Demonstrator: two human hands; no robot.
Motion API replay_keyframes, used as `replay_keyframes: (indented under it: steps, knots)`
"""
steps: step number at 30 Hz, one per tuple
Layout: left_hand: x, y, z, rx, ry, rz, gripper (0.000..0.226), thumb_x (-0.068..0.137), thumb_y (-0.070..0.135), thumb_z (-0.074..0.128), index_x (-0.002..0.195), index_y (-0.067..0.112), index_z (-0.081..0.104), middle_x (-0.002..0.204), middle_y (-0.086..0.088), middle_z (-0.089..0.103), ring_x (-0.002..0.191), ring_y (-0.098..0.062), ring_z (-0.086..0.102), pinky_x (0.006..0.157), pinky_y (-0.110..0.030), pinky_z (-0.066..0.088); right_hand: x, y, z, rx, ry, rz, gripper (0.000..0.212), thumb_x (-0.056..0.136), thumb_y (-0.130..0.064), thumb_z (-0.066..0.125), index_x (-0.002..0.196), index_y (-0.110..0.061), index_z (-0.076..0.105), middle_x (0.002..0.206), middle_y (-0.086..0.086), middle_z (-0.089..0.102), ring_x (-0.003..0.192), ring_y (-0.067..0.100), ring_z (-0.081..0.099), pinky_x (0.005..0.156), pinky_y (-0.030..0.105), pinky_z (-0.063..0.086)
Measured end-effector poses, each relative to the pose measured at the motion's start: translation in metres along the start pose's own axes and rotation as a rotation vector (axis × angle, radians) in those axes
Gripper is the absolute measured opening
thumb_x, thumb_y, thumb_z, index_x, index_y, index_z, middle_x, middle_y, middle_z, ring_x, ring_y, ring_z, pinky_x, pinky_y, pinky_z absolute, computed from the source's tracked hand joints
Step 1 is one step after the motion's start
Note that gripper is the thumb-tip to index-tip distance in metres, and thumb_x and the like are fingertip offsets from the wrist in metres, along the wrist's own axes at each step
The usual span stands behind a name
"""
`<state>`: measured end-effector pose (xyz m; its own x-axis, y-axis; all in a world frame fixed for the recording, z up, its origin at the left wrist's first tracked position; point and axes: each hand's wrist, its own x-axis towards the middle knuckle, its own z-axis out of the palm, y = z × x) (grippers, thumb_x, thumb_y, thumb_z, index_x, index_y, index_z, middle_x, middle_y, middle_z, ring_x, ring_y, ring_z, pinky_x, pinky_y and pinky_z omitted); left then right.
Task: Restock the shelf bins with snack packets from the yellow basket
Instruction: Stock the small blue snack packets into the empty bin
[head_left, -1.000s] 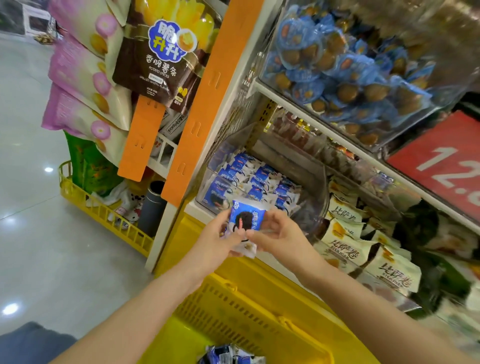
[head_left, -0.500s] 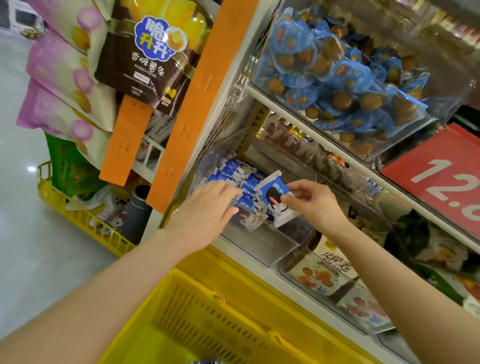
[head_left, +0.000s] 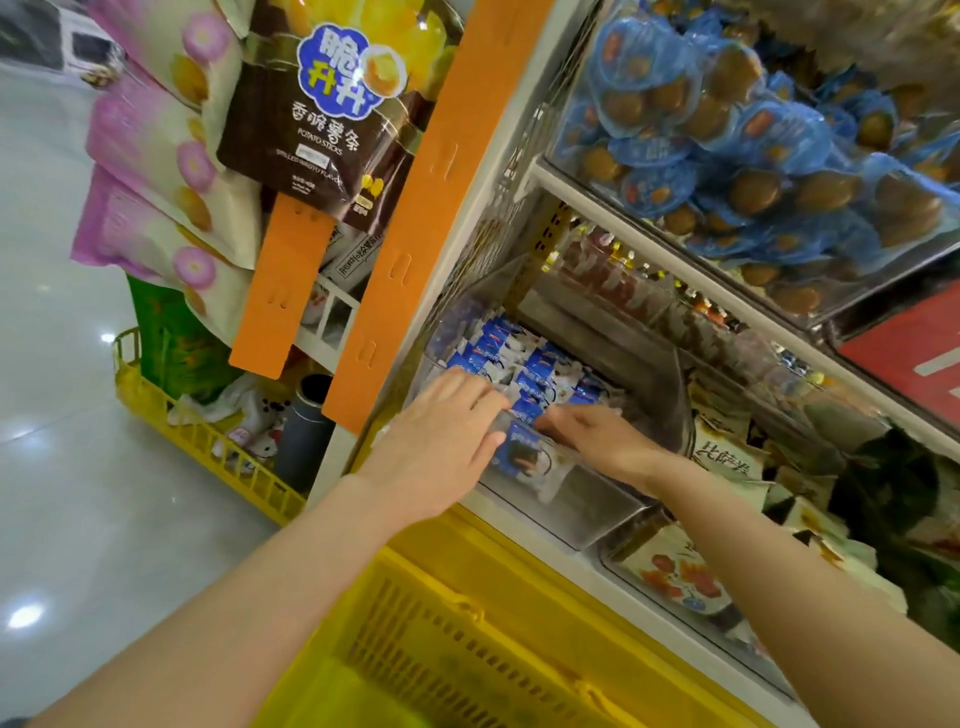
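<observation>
Both hands are up in the clear shelf bin (head_left: 587, 501) on the lower shelf; the left hand (head_left: 441, 447) lies over the near-left corner, its fingers (head_left: 480, 395) spread and fairly straight, resting on top of the blue-and-white snack packets (head_left: 535, 364) and gripping nothing; the right hand (head_left: 597, 439) reaches in from the other side, its fingers (head_left: 558, 415) pointing across towards the left hand, and I cannot tell whether they pinch a packet or only press on one, because the thumb is hidden; between the two hands one front packet (head_left: 522, 457) stands just behind the bin's clear front wall, so this looks like the settling of a packet into the front row; the rows behind it are packed upright towards the back, while the front right stretch of the bin looks bare through the plastic, so by my reading there is room for more; the yellow basket (head_left: 457, 639) sits low in the view just below the shelf edge, and only its slotted wall and a blur of its inside show, so how many packets are left in it I cannot say; the pizza-roll bin (head_left: 727, 460) just to the right holds plenty of stock; the task looks underway, with further trips to the basket likely.
</observation>
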<state>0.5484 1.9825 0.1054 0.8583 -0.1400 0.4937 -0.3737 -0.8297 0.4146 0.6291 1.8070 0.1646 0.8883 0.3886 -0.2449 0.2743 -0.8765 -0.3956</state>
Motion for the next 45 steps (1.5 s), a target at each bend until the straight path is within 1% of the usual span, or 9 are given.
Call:
replay_keyframes:
  steps: [5,9,12,18,30,34,39,42,45]
  knots:
    - [-0.001,0.006,-0.005,-0.031,-0.041,-0.017,0.04,0.097,0.027,0.04,0.137,0.022,0.037,0.136,0.003,0.039,0.131,-0.012,0.03,0.115,-0.032,0.022,-0.044,-0.005,0.017,-0.034,0.236,-0.109,0.043,0.1,-0.039,0.031,0.128,-0.013,0.051,0.129,0.003,0.056,0.113,0.008,0.05,0.096,0.022,0.035]
    - [-0.02,0.016,-0.009,-0.145,-0.003,-0.046,0.04,0.097,0.022,0.041,0.136,0.022,0.038,0.138,0.006,0.037,0.127,-0.007,0.033,0.106,-0.024,0.031,-0.085,0.006,0.044,-0.344,0.315,-0.222,0.057,0.097,-0.044,0.035,0.148,-0.021,0.022,0.153,-0.004,0.027,0.138,0.008,0.025,0.106,0.016,0.01]
    - [-0.046,0.025,-0.002,-0.104,0.014,-0.048,0.037,0.096,0.025,0.041,0.133,0.022,0.041,0.13,0.005,0.041,0.123,-0.01,0.034,0.103,-0.025,0.029,-0.11,0.016,0.061,-0.396,0.408,-0.25,0.057,0.098,-0.041,0.034,0.149,-0.019,0.02,0.156,-0.004,0.017,0.144,0.009,0.009,0.111,0.016,-0.003]
    - [-0.094,0.024,0.034,-0.017,-0.066,-0.114,0.033,0.096,0.029,0.041,0.129,0.022,0.045,0.12,0.005,0.045,0.113,-0.012,0.041,0.095,-0.026,0.033,-0.15,0.047,0.102,-0.223,0.371,-0.241,0.038,0.098,-0.038,0.034,0.134,-0.025,0.041,0.136,-0.011,0.039,0.128,0.003,0.035,0.105,0.011,0.018]
    - [-0.182,-0.032,0.101,-0.066,-0.275,-0.832,0.033,0.098,0.02,0.039,0.125,0.002,0.043,0.119,-0.023,0.052,0.111,-0.041,0.051,0.088,-0.044,0.04,-0.163,0.176,0.264,-0.25,-0.073,0.271,0.042,0.101,-0.039,0.027,0.139,-0.019,0.03,0.134,-0.001,0.039,0.122,0.015,0.04,0.101,0.025,0.035]
    - [-0.191,-0.044,0.107,0.044,-0.331,-0.784,0.028,0.1,0.029,0.031,0.112,0.011,0.049,0.107,-0.02,0.061,0.097,-0.038,0.058,0.075,-0.04,0.042,-0.159,0.213,0.294,-0.201,-0.173,0.365,0.056,0.101,-0.037,0.032,0.147,-0.01,0.015,0.138,0.002,0.035,0.128,0.016,0.035,0.106,0.025,0.03]
    - [-0.189,-0.043,0.112,0.142,-0.265,-0.741,0.033,0.1,0.029,0.029,0.112,0.01,0.052,0.101,-0.02,0.064,0.092,-0.04,0.059,0.072,-0.041,0.042,-0.143,0.229,0.312,0.143,-0.094,0.542,0.046,0.096,-0.026,0.051,0.134,-0.003,0.038,0.137,0.013,0.041,0.127,0.028,0.038,0.107,0.036,0.033]
    - [-0.19,-0.042,0.113,0.17,-0.253,-0.727,0.032,0.1,0.03,0.027,0.107,0.009,0.05,0.1,-0.019,0.064,0.09,-0.041,0.059,0.071,-0.042,0.042,-0.126,0.227,0.32,0.446,0.021,0.632,0.039,0.09,-0.013,0.061,0.122,0.004,0.048,0.119,0.015,0.054,0.114,0.033,0.05,0.097,0.043,0.041]
    - [-0.192,-0.043,0.115,0.179,-0.228,-0.709,0.03,0.1,0.031,0.027,0.103,0.01,0.049,0.097,-0.018,0.064,0.086,-0.041,0.059,0.067,-0.041,0.039,-0.113,0.226,0.327,0.541,0.128,0.731,0.016,0.087,-0.009,0.065,0.079,-0.003,0.052,0.068,0.005,0.05,0.075,0.029,0.051,0.069,0.037,0.04]
